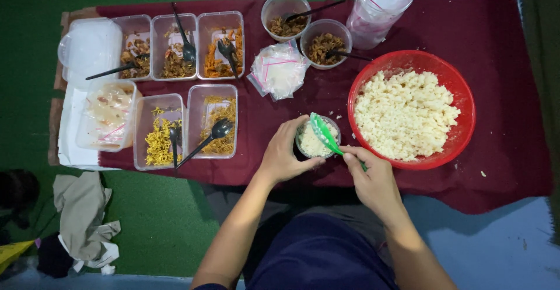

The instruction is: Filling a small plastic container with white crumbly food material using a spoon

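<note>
My left hand (284, 154) grips a small round clear cup (315, 143) filled with white rice, on the maroon cloth (501, 150). My right hand (373, 179) holds a green plastic rice paddle (324, 133) by its handle, its blade lying over the rice in the cup. Just to the right stands a large red bowl (466, 121) heaped with white rice (405, 114).
Several clear rectangular containers of fried toppings with black spoons, such as the yellow noodle one (158, 131), sit at the left. Two round tubs of brown topping (286, 16) stand at the back, beside a pile of small plastic bags (279, 69) and a stack of clear cups (380, 7). Crumpled cloth (84, 220) lies on the green floor.
</note>
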